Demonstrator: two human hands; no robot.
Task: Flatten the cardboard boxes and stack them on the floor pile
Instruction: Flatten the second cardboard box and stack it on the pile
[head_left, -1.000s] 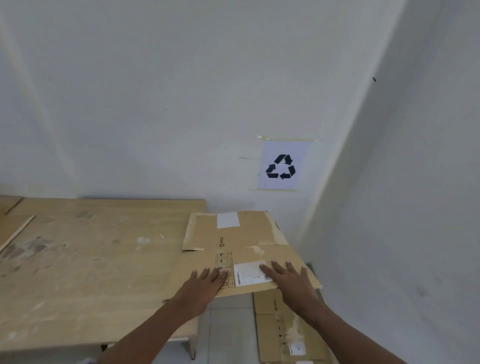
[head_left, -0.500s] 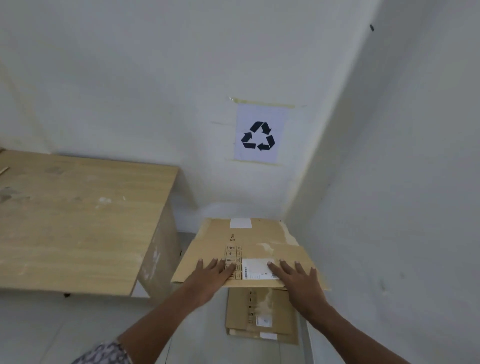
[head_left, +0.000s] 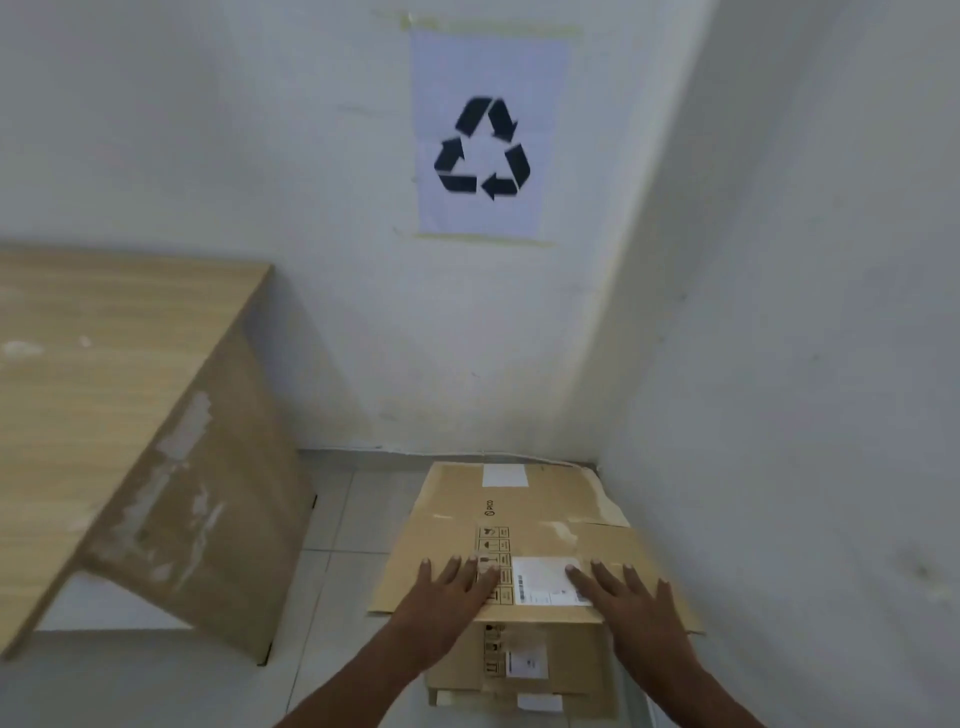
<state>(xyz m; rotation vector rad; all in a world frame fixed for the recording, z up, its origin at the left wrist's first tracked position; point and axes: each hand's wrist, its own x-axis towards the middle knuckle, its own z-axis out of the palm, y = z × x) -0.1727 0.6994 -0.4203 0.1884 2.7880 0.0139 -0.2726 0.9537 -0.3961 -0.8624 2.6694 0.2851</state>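
A flattened brown cardboard box (head_left: 524, 512) with a white shipping label is held low over the floor in the room's corner. My left hand (head_left: 448, 597) grips its near edge on the left, fingers spread on top. My right hand (head_left: 631, 605) grips the near edge on the right, partly over the label. Under the near edge lies the floor pile of flattened boxes (head_left: 569, 670), mostly hidden by the held box. I cannot tell whether the held box touches the pile.
A wooden table (head_left: 104, 374) stands to the left, its side panel (head_left: 208, 509) close to the pile. White walls meet just right of the boxes. A recycling sign (head_left: 488, 135) is taped on the far wall. Grey floor tiles (head_left: 343, 519) lie between table and pile.
Both hands have carried the flattened box off the table, to the right and down into the corner above the floor pile. The view has moved closer to the wall and lower.
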